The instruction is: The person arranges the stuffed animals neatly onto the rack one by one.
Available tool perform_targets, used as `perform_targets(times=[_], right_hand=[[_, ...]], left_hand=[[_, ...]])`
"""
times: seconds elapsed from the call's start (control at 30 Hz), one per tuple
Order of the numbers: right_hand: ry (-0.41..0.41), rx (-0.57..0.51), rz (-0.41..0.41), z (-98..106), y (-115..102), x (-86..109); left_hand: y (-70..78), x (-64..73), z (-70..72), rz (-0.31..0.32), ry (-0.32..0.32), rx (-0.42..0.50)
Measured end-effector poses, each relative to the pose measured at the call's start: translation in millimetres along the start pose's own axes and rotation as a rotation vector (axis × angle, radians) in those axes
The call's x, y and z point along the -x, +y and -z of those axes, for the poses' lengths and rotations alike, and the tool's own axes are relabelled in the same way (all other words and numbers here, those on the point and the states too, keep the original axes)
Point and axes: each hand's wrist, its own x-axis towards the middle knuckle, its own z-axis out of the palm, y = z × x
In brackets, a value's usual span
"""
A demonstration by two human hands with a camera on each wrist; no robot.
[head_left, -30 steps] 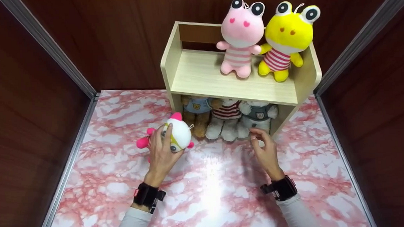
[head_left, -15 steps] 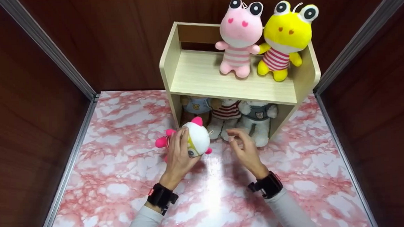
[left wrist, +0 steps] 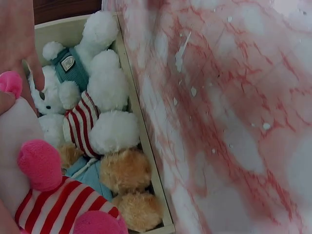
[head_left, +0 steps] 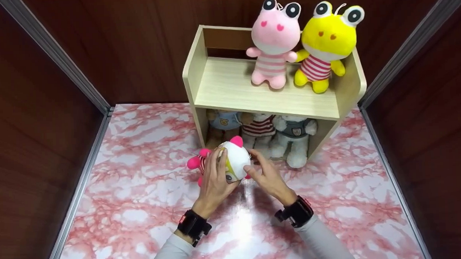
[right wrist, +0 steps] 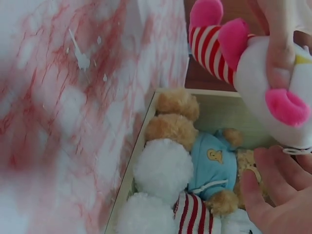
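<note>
My left hand (head_left: pixel 212 183) grips a plush toy (head_left: pixel 238 159) by its white head, the fingers spread over the face. The toy has a yellow band around its eyes, bright pink ears and limbs, and a red-and-white striped body (left wrist: pixel 58 207). It is tipped sideways in front of the shelf, feet to the left and crown to the right. At the crown is my right hand (head_left: pixel 269 178), thumb and fingers parted right by the head. The right wrist view shows these fingertips close to a small white hanging loop (right wrist: pixel 296 151).
A light wooden two-tier shelf (head_left: pixel 229 93) stands at the back. On top sit a pink frog plush (head_left: pixel 276 34) and a yellow frog plush (head_left: pixel 329 36). Below are a brown bear in blue (right wrist: pixel 213 158), a white plush in red stripes (left wrist: pixel 80 122) and another in grey-green (left wrist: pixel 70 68).
My left hand has carried the plush toy to the right, in front of the shelf's lower tier. My right hand has come left from the grey-green-clothed plush to the toy's head.
</note>
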Motion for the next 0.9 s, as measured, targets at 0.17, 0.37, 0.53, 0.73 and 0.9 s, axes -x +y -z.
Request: perform_targets(times=[0.17, 0.37, 0.53, 0.73, 0.9], right_hand=[[-0.021, -0.049, -0.045, -4, -3, -1.3], [0.002, -0.099, -0.044, -12, -2, -4.6], [0.051, -0.138, -0.018, -15, -2, -5.6], [0.104, -0.083, 0.012, -7, -1, -7.2], [0.113, -0.131, -0.025, 7, -2, -8.2]], left_hand=[[4.1, 0.7, -2.0, -0.004, -0.003, -0.009], [6.7, 3.1, -3.8, -0.004, -0.015, -0.04], [7.4, 2.8, -3.8, -0.023, -0.019, -0.049], [-0.9, 4.0, -0.3, -0.057, -0.026, 0.0], [-17.4, 1.5, 7.3, 0.025, -0.011, 0.137]])
